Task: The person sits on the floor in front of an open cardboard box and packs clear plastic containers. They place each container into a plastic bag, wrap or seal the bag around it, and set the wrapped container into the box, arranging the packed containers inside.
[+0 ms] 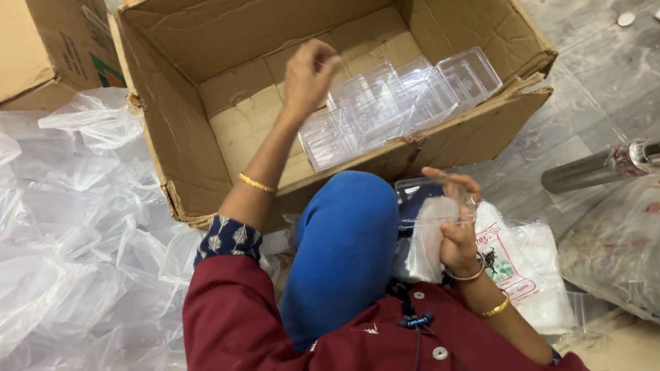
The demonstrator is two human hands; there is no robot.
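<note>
Clear plastic box [430,199] clasped in right-hand fingers [459,237]; left-hand fingers [311,72] loosely curled, empty, above carton [179,137].

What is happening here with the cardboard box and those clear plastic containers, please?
A person sits on the floor beside an open cardboard box. The left hand is raised over the box, holding nothing visible, above a row of clear plastic containers lying inside. The right hand holds another clear container near the knee. Crumpled plastic bags lie alongside.

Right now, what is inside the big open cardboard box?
Inside the cardboard box lies a row of clear plastic containers along the near wall, on a bare cardboard floor. The left hand hovers above them. The near wall hides whatever sits against its base.
</note>
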